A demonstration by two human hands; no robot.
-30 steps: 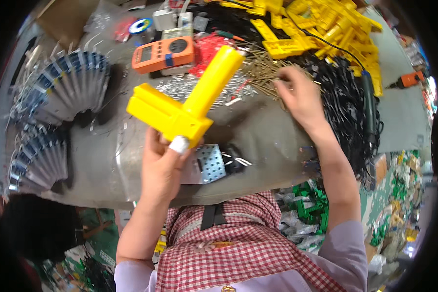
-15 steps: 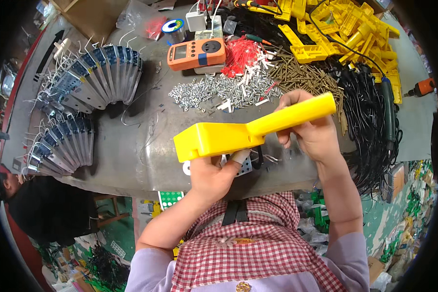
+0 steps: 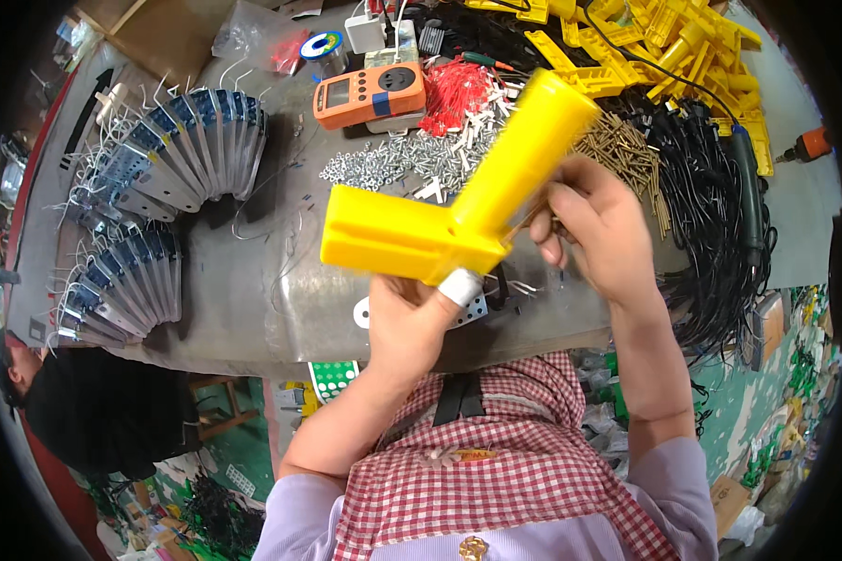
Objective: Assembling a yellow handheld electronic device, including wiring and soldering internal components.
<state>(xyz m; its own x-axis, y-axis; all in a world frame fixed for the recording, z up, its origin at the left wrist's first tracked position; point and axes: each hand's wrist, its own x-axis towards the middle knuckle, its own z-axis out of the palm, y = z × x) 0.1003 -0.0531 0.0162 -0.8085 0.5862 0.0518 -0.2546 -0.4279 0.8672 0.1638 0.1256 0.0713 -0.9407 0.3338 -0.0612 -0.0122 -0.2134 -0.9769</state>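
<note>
A yellow plastic housing (image 3: 384, 232) with a round tubular handle is held up over the table, the handle tilted up to the right. My left hand (image 3: 407, 327) is closed round its underside from below, the thumb, wrapped in white tape, pressed against the near face. Close beside the base of the handle is my right hand (image 3: 603, 234), its fingers curled into a pinch. Whatever they hold, if anything, is too small to make out. Behind my left hand a perforated metal plate (image 3: 473, 312) lies partly hidden, with loose white wire ends (image 3: 526, 287) next to it.
Curved rows of boards (image 3: 196, 140) with wires stand at left. Beyond the housing lie an orange meter (image 3: 370, 95), screws and nuts (image 3: 370, 166), and brass-coloured rods (image 3: 617, 154). Black cables (image 3: 697, 215), a screwdriver (image 3: 747, 196) and piled yellow parts (image 3: 692, 47) fill the right. Someone in black (image 3: 108, 407) is at left.
The housing has turned in my left hand, so the handle now points more steeply upward. My right hand has shifted from behind the handle to just beside its base, fingers curled in.
</note>
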